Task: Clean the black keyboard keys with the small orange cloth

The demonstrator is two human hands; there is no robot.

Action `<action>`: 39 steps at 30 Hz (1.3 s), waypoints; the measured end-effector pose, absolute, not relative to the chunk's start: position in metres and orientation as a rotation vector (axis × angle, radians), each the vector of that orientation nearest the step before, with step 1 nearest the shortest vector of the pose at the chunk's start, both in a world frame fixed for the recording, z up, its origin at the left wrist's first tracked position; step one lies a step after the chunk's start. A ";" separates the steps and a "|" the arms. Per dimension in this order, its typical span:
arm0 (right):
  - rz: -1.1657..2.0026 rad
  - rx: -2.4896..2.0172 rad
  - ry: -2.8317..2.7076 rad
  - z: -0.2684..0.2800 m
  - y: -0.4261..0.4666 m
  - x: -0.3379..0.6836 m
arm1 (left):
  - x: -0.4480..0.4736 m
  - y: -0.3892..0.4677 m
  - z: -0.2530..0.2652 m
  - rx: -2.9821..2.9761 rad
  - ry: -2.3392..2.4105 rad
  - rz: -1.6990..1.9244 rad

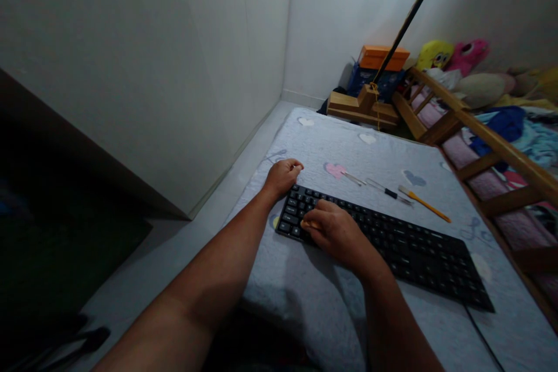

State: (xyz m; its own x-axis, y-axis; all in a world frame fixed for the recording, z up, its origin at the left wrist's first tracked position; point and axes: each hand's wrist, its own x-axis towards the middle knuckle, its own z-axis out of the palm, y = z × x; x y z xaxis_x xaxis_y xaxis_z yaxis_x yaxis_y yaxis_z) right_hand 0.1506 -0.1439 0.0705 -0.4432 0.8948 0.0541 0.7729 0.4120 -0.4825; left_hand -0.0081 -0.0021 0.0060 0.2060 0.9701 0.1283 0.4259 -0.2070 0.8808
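Note:
A black keyboard [418, 244] lies at a slant on a pale quilted cover with heart shapes. My right hand [337, 235] is over its left part, fingers curled and pressed together. A small orange-tan bit shows at the fingertips; what it is I cannot make out. Just beyond the keyboard's far left corner rests my left hand [282, 178], its fingers folded in. Whether they hold anything is hidden. Behind the keyboard lie metal tweezers [353, 178], a wire tool with a black grip [390, 192] and a brush with a yellow handle [429, 206].
A white cabinet [174, 70] rises on the left. Along the right runs a wooden bed rail [501, 139], with plush toys and bedding behind it. A wooden stand [366, 102] with a dark pole and an orange box [383, 58] are at the back. The keyboard's cable [482, 337] trails toward me.

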 end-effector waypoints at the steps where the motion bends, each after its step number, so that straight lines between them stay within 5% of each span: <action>1: 0.554 -1.424 -2.384 0.070 -0.144 0.145 | -0.008 -0.002 0.006 1.753 1.310 0.947; 26: 0.603 -1.493 -2.462 0.072 -0.144 0.142 | -0.008 -0.004 0.009 1.742 1.312 0.948; 39: 0.362 -1.385 -2.555 0.059 -0.138 0.104 | -0.009 -0.004 0.010 1.734 1.319 0.928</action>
State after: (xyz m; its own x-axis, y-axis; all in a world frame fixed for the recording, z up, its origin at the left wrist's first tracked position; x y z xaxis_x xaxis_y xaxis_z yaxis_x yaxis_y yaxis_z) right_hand 0.1036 -0.1384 0.0591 -0.5353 0.8419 0.0686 0.7896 0.5276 -0.3133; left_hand -0.0086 -0.0037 0.0101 0.2041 0.9735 0.1034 0.4263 -0.1834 0.8858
